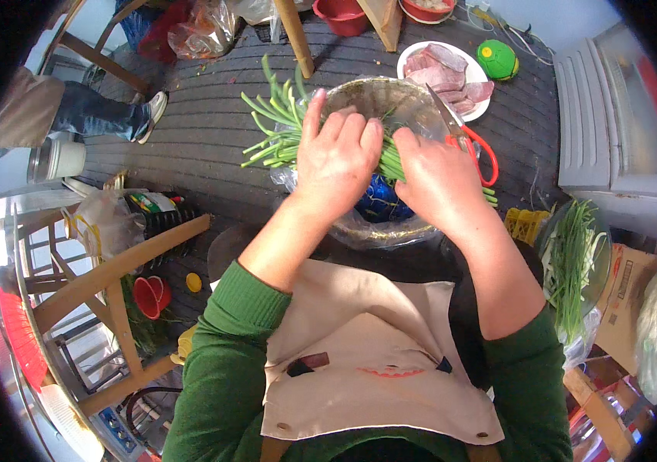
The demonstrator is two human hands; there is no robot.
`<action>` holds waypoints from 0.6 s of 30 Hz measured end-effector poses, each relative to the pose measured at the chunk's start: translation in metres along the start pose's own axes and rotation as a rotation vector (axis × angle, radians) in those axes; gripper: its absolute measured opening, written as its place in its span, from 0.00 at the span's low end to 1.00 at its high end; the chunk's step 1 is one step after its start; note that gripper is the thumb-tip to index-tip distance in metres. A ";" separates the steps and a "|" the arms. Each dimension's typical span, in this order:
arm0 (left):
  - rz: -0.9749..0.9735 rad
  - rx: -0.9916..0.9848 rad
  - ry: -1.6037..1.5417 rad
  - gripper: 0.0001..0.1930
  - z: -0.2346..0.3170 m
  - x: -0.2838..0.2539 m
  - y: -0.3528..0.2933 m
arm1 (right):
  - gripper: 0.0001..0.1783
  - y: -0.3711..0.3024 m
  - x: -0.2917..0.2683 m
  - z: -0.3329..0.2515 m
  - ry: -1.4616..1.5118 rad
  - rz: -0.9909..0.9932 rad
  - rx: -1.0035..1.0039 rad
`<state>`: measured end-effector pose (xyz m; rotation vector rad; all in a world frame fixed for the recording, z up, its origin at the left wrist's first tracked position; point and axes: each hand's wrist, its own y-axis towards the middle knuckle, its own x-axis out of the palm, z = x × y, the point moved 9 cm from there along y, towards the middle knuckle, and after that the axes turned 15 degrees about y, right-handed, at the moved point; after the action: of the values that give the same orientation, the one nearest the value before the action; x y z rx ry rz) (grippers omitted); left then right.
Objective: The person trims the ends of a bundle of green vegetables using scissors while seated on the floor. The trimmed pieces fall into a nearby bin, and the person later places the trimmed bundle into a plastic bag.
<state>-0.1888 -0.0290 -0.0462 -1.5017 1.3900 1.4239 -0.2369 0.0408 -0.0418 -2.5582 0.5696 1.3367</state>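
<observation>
A bunch of long green stalks (274, 146), like scallions or garlic chives, lies crosswise over a round bucket (359, 233) lined with clear plastic. My left hand (340, 150) is closed over the left part of the bunch, with its index finger sticking out and the thumb hidden. The right part is gripped in my right hand (440, 181), fingers curled round the stalks, whose ends show beyond it. Red-handled scissors (486, 150) rest at the bucket's right rim, blades partly open, close to my right hand. Something shiny and blue (381, 202) shows inside the bucket.
Beyond the bucket, pieces of raw meat (440, 73) sit on a white plate beside a green ball-shaped thing (497, 60). More green stalks (571, 266) lie at right near a cardboard box (617, 308). Wooden stool legs (294, 38) and a person's leg (105, 115) stand farther off.
</observation>
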 end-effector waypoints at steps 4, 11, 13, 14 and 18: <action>0.204 0.144 0.170 0.06 0.011 -0.039 0.006 | 0.07 -0.004 -0.014 -0.014 -0.111 0.210 -0.174; -0.142 0.322 -0.113 0.22 0.017 -0.024 0.014 | 0.06 -0.009 -0.018 -0.022 -0.207 0.245 -0.345; -0.380 0.372 -0.310 0.36 0.012 -0.003 0.009 | 0.07 -0.011 -0.010 -0.028 -0.189 0.196 -0.393; -0.505 0.426 -0.405 0.38 0.011 0.007 0.005 | 0.07 -0.013 -0.008 -0.030 -0.169 0.202 -0.417; -0.607 0.342 -1.080 0.35 0.018 0.014 -0.001 | 0.06 -0.011 -0.004 -0.030 -0.137 0.269 -0.480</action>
<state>-0.1948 -0.0152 -0.0635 -0.6151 0.4069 1.1877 -0.2118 0.0415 -0.0216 -2.7916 0.6501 1.9291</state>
